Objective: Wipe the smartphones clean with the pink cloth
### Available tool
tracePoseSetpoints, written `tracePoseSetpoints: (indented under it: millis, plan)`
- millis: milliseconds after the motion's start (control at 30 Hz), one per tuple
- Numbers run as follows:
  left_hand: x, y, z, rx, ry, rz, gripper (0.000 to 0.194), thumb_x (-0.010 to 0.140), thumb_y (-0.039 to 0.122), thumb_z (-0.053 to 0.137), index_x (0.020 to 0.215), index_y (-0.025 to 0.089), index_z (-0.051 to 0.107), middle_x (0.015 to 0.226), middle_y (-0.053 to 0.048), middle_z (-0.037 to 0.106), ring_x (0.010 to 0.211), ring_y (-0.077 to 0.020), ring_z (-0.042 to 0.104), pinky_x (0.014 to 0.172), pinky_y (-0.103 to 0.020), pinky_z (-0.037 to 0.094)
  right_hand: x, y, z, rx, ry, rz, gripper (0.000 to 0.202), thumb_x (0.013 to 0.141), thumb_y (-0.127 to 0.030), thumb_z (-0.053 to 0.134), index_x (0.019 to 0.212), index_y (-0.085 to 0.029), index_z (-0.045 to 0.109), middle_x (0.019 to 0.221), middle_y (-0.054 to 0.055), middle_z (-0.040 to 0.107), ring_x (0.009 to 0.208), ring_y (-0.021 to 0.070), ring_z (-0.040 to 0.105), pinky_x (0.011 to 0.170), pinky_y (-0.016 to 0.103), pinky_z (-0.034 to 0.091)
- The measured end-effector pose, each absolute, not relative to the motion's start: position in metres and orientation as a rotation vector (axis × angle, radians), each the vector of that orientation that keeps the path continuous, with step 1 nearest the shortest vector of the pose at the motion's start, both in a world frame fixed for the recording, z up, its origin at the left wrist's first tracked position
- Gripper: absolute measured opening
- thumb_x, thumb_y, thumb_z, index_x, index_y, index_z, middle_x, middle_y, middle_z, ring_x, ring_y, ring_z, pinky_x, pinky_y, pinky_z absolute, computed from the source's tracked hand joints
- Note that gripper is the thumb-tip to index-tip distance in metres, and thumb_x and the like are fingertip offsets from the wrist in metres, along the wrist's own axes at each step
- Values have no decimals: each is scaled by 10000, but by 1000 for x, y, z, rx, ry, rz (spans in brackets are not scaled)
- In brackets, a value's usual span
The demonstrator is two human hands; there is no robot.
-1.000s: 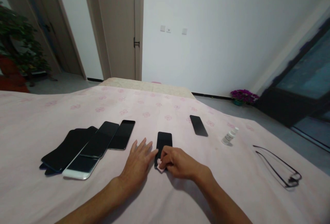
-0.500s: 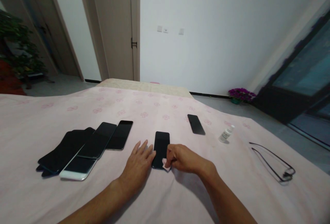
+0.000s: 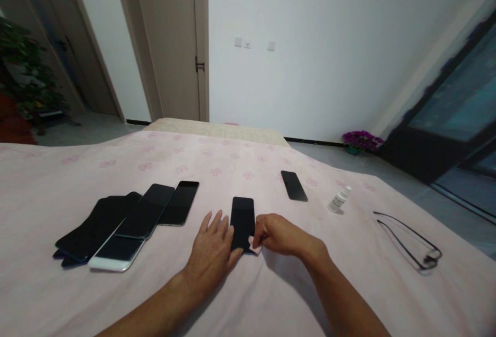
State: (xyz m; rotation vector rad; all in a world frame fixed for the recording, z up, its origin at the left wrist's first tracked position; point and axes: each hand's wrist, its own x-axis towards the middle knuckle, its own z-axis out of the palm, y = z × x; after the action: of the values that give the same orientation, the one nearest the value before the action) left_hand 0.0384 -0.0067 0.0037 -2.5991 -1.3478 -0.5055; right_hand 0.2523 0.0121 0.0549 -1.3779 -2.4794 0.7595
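A black smartphone point(image 3: 243, 220) lies face up on the pink flowered cloth, between my two hands. My left hand point(image 3: 211, 241) rests flat with its fingers apart along the phone's left edge, the thumb at its lower end. My right hand point(image 3: 277, 233) pinches a small pink cloth point(image 3: 254, 246) against the phone's lower right corner. Part of that small cloth is hidden under the fingers.
To the left lie several overlapping phones point(image 3: 145, 213), one with a white frame point(image 3: 112, 262). Another dark phone point(image 3: 293, 186) lies farther off on the right. Beside it stand a small white bottle point(image 3: 339, 200) and folded-out glasses point(image 3: 411, 241). The pink bedspread point(image 3: 209, 295) is slightly creased.
My right hand has shifted slightly right with the small pink cloth, toward the phone's lower right corner. My left thumb has spread out onto the phone's lower end.
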Motion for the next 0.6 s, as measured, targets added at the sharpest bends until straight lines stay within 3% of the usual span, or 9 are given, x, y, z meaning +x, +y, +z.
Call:
tracePoseSetpoints:
  millis: [100,200,433,600]
  plan:
    - [45,-7,-1,-2610,-1341,-523,659,770,526,717,1257,94,613,1419,-216,513,1361,-371,419,1150,-554,285,257,18,51,-1522,-2347,582,378,665,24,525,823,-202,783,860,39,724,804,162,666,750,236,476]
    - [53,-4,-8,-2653,-1333,-514,789,722,537,763,1319,67,552,1440,-237,478,1349,-358,441,1122,-518,357,261,27,38,-1504,-2210,568,340,717,-29,543,898,-209,768,940,47,716,874,175,656,797,257,475]
    - [61,3,-16,-2716,-1302,-413,600,786,375,757,1274,73,583,1352,-239,566,1251,-336,555,1025,-455,484,259,37,15,-1552,-2014,556,353,802,-128,565,1126,-166,699,1071,100,716,963,216,650,875,326,472]
    - [60,-1,-21,-2674,-1264,-423,563,835,310,712,1328,99,541,1345,-232,575,1236,-324,570,996,-449,505,249,35,13,-1591,-1744,780,262,884,-282,559,1067,-157,700,826,74,724,695,169,656,647,277,497]
